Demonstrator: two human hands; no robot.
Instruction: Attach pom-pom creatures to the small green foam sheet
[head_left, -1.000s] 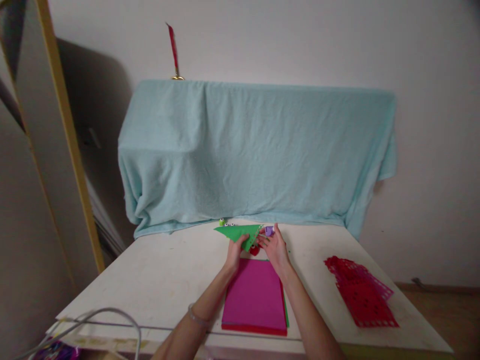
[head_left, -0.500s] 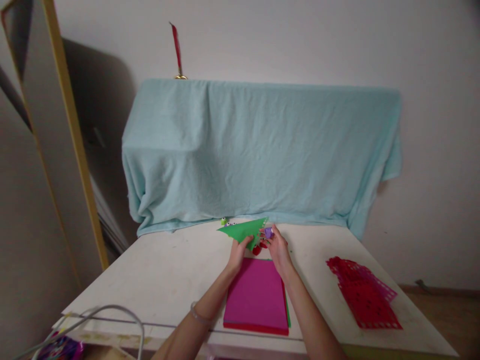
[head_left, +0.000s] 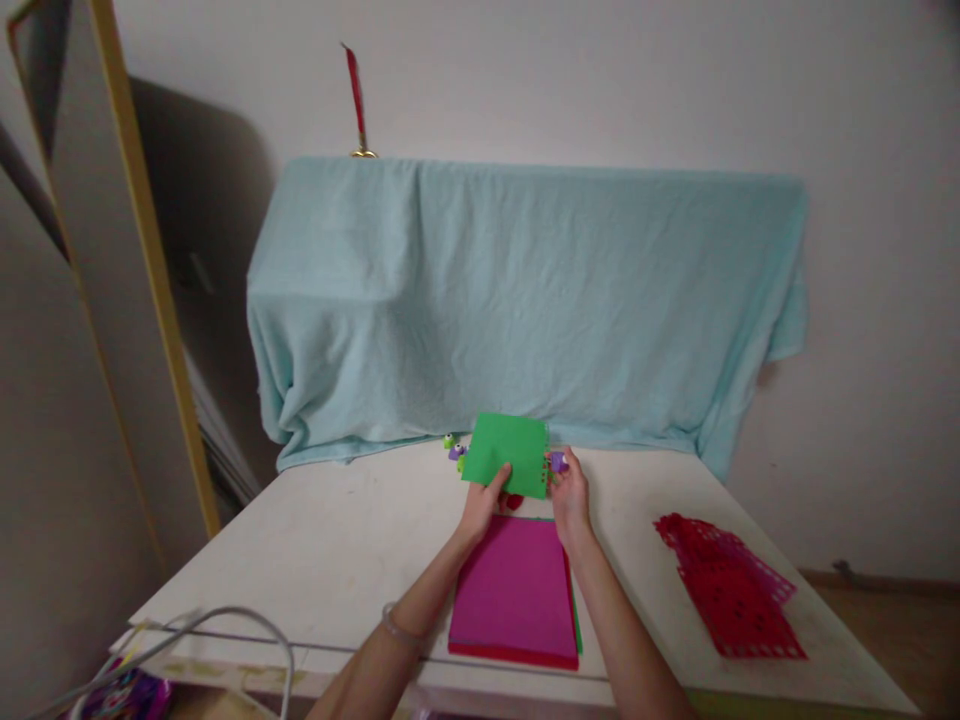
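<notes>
Green sheet [head_left: 507, 452] is gripped at its lower edge by the left hand [head_left: 484, 503]; the right hand [head_left: 570, 492] clasps a purple punch [head_left: 557, 461] (at the sheet's right edge).

Soft, even daylight fills the scene with no glare, a broad dark shadow falls on the wall [head_left: 202, 250] left of the cloth [head_left: 525, 300], and the picture is slightly soft throughout (edges bend outward, wide-lens style).

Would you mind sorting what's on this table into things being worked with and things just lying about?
In use: green sheet held by left hand; purple punch in right hand.
Lying about: magenta paper stack, red punched sheets, blue cloth, small punches.
</notes>
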